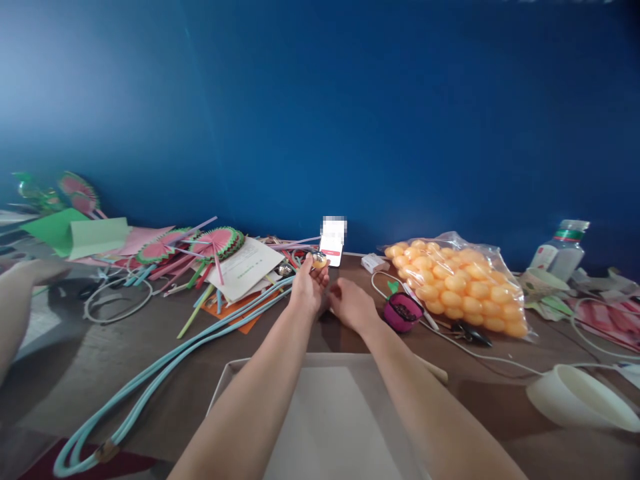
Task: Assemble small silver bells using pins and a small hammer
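Note:
My left hand (311, 287) is turned palm up with its fingers curled, closed on a small shiny round gold thing (319, 262) whose kind I cannot make out. Just behind it a phone (331, 243) with a lit screen leans upright. My right hand (349, 303) is beside it, back upward, fingers bent and pinched low over the table; what they hold, if anything, is hidden. Both forearms reach over a shallow white box (335, 413). Left of my left hand lie a small silver round thing (284, 269) and a printed paper sheet (247, 267).
At right are a purple cup (400, 312) with dark bits, a bag of orange balls (460, 280), a bottle (567, 250) and a white tub (583, 400). Watermelon paper fans (217, 243) and blue cords (170, 365) lie left. Another person's arm (25, 287) reaches in there.

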### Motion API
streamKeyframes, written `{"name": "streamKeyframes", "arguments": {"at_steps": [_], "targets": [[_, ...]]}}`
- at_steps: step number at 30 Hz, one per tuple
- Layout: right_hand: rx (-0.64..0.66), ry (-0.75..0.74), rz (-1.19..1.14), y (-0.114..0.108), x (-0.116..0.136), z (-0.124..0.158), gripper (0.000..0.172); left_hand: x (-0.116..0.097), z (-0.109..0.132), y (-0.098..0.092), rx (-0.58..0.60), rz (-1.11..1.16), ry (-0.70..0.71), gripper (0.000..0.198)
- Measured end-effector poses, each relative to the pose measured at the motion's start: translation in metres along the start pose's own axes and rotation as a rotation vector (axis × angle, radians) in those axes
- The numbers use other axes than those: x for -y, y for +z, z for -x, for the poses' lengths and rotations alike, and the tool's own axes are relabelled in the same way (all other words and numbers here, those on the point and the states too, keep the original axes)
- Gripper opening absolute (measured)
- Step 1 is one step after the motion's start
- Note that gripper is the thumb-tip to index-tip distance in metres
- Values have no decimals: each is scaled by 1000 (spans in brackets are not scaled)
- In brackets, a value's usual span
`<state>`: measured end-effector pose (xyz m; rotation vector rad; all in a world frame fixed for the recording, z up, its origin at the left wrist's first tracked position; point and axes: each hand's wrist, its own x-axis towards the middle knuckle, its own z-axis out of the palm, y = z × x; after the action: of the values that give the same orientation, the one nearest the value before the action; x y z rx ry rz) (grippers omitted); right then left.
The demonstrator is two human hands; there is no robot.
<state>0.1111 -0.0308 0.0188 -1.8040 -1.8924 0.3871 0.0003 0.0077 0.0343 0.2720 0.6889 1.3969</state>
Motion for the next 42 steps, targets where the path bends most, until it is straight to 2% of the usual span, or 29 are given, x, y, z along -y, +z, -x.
{"name": "streamKeyframes", "arguments": {"at_steps": [2,4,9,15,22,28,31,35,39,42], "targets": [[125,7,193,1,2,4,25,-3,-1,-1,-22,6,22,25],[166,29,303,2,2,4,34,-5,-1,-1,-20,6,37,25],[283,7,381,3,-7,2,26,-4,0,-1,-24,3,38,24],[277,-17,391,5,-9,8,26,-3,-2,-2,-11,-11,72,23],[112,33,388,1,-1,6,31,0,-5,-1,-11,-51,135,18],[-44,44,315,-1,2,4,26,4,-8,-4,31,-76,207,19],[-213,-58,223,-2,0,4,24,4,-8,-4,-11,-75,173,16],[-437,-274,152,-4,-1,6,21,3,-8,-4,-73,-64,22,19],[-543,-436,139,-5,4,10,24,3,-8,-5,-95,-32,-45,22],[-584,-478,153,-5,7,12,27,4,-9,-5,-93,-7,-43,21]]}}
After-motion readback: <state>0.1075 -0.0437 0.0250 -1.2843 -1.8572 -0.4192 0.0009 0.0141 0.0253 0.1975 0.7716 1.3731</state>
